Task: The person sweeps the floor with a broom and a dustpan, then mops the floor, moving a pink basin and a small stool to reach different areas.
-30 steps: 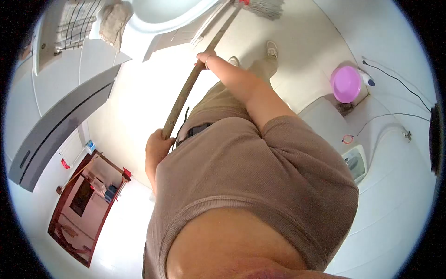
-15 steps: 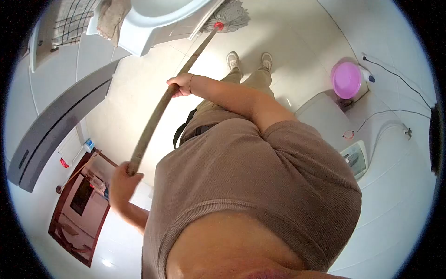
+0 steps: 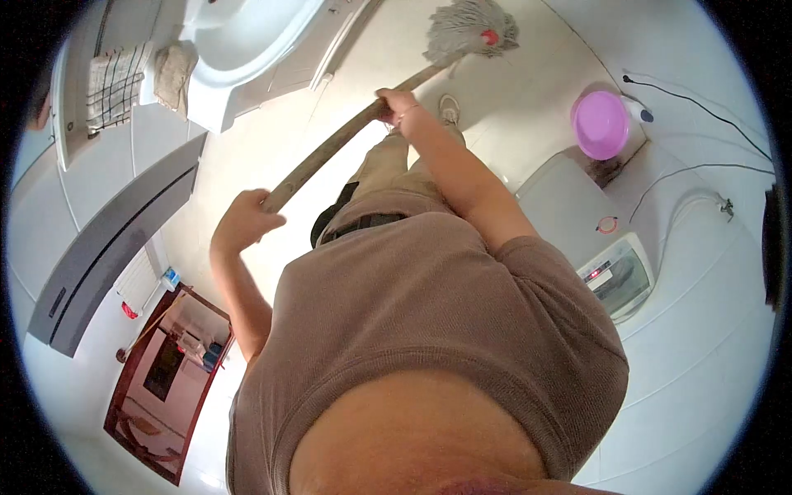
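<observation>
Mopping stroke in hand; left hand (image 3: 246,221) closed round the top end of the mop handle (image 3: 330,153); right hand (image 3: 396,105) clasps it lower; mop head (image 3: 470,29) on the floor (image 3: 536,74) beyond the shoe (image 3: 450,107); further steering needs both grips firm.

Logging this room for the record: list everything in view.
long wooden-handled mop with grey string head: one, brown and grey, slanting over the pale floor
round pink plastic basin: one, pink, on the floor, upper right
white appliance with display panel: one, white, right
white ceramic sink: one, white, upper left
checked towel: one, white with dark lines, left of sink
beige cloth: one, beige, beside sink
black cables: two, black, right wall
left hand: grips handle's upper end
right hand: grips handle lower down
</observation>
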The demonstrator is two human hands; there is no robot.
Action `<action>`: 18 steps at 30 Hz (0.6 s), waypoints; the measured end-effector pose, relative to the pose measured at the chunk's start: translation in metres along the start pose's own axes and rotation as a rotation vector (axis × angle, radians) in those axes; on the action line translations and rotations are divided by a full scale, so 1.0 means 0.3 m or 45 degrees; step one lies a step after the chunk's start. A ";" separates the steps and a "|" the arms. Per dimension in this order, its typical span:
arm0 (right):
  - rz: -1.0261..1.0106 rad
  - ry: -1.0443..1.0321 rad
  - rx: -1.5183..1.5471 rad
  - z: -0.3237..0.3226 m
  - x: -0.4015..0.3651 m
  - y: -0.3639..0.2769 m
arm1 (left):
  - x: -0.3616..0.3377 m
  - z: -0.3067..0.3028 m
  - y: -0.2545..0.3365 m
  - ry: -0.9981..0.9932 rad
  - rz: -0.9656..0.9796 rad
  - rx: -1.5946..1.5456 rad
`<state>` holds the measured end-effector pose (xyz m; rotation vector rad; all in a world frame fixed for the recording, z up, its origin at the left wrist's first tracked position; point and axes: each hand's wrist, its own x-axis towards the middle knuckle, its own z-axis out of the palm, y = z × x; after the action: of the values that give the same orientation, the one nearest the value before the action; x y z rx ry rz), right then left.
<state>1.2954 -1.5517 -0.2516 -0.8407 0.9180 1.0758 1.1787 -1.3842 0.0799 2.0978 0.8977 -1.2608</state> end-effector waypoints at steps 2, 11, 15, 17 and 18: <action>-0.026 0.106 0.084 -0.106 0.011 -0.082 | 0.067 0.050 0.077 0.030 0.079 0.129; -0.289 0.413 0.182 -0.383 0.172 -0.259 | 0.220 0.255 0.301 0.353 0.358 0.756; -0.311 0.447 0.309 -0.288 0.209 -0.191 | 0.208 0.228 0.212 0.431 0.290 0.716; -0.262 0.372 0.199 -0.201 0.235 -0.127 | 0.180 0.220 0.112 0.438 0.177 0.644; -0.248 0.380 0.275 -0.136 0.238 -0.087 | 0.168 0.220 0.057 0.441 0.172 0.641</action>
<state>1.3269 -1.5707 -0.3296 -0.9027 1.1531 0.6790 1.1728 -1.4290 0.0082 2.7851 0.5970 -1.1570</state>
